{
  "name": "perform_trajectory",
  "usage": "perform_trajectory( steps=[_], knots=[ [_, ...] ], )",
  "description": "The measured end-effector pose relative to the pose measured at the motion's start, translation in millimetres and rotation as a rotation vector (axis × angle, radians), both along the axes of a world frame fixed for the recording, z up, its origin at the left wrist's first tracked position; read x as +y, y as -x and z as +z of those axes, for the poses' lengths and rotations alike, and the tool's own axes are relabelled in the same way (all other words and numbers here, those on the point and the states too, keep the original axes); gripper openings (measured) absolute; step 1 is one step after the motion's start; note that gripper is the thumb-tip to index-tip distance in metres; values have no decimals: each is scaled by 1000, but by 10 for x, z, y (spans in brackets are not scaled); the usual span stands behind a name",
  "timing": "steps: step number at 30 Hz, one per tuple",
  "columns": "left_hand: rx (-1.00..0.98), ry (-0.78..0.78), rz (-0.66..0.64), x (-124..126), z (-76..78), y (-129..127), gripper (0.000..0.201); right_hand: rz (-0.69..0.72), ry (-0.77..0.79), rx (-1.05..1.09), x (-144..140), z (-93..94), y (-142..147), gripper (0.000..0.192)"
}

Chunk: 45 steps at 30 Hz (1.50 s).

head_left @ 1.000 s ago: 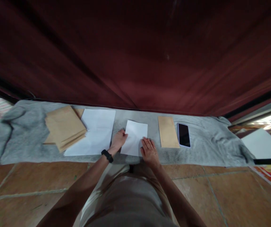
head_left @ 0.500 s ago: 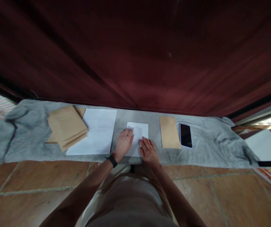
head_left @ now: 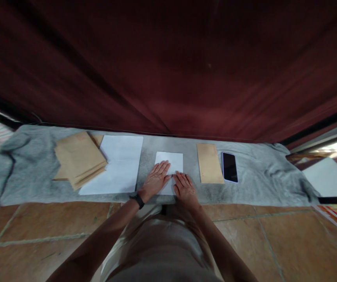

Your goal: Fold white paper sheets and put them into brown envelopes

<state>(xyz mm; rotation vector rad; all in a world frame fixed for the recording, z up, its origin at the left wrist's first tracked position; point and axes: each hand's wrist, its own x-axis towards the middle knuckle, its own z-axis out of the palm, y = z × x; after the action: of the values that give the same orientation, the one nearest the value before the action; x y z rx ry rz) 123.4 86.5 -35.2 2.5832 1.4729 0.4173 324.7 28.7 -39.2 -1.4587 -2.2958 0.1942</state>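
A folded sheet of white paper (head_left: pixel 174 161) lies flat on the grey cloth in front of me. My left hand (head_left: pixel 156 176) rests on its left part, fingers stretched out and pointing up and to the right. On the paper's right side lies my right hand (head_left: pixel 184 188), palm down with the fingers flat. The fingertips of both hands almost meet over the middle of the paper. Part of the sheet's lower half is hidden under the hands. To the right is a single brown envelope (head_left: pixel 210 163), apart from my right hand.
A stack of brown envelopes (head_left: pixel 78 156) overlaps a pile of white paper (head_left: pixel 123 164) on the left. Right of the single envelope sits a phone (head_left: pixel 230 167). Grey cloth (head_left: pixel 262 176) covers the narrow surface, with a dark red panel (head_left: pixel 168 78) rising behind it.
My left hand has slid a little right and its fingers have stretched out flat across the paper. My right hand has stayed nearly in place.
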Motion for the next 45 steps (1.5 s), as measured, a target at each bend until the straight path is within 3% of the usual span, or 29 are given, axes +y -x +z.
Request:
perform_trajectory(
  steps=[8, 15, 22, 28, 34, 45],
  knots=[
    [-3, -21, 34, -96, -20, 266, 56, 55, 33, 11, -115, 53, -179, 47],
    [-1, -23, -23, -383, 2, 437, 53, 89, 45, 19, -172, 57, -284, 48],
    [45, 36, -132, -563, 149, 413, 55, 161, 78, 25, -181, 112, -350, 55],
    [45, 61, -115, -561, 200, 340, 54, 138, 78, 4, -183, 133, -320, 54],
    [68, 64, -119, -573, 126, 356, 51, 115, 87, 23, 0, 78, -196, 43],
    [75, 35, -118, -614, 114, 321, 48, 64, 89, 0, 544, 49, -133, 43]
  ],
)
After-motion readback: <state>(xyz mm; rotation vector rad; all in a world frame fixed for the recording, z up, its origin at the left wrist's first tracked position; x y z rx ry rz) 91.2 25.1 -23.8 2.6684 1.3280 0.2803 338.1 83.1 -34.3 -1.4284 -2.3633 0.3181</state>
